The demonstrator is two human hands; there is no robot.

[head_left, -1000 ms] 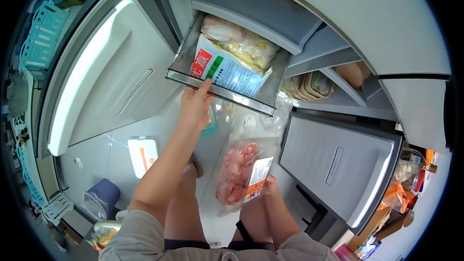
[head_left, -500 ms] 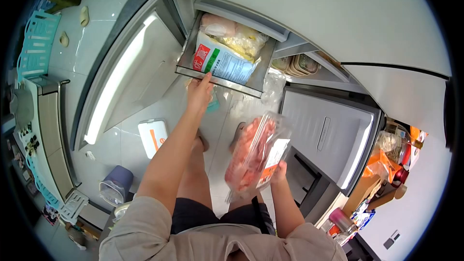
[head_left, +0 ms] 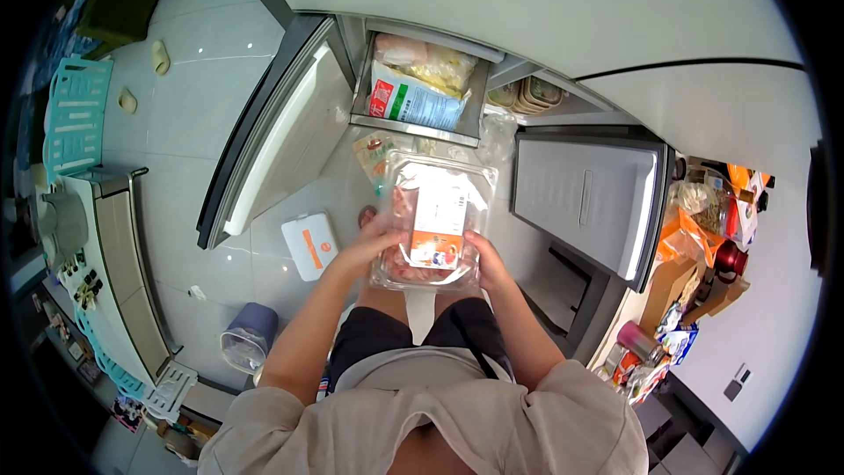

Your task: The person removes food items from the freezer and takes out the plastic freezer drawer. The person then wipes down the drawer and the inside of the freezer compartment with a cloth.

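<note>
Now that the left hand [head_left: 376, 244] has let go of the drawer [head_left: 413, 130], open at upper center, it joins the right hand [head_left: 486, 260] mid-frame, each gripping one side of a clear meat tray [head_left: 436, 218], leaving the drawer untouched.

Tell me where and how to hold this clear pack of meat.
The clear meat pack is probably best gripped by its two opposite sides, one hand coming from the left, one from the right. It is broad and boxy, its label facing the camera, so a one-sided hold might let it tip. The left hand and right hand hold it at those sides.
</note>
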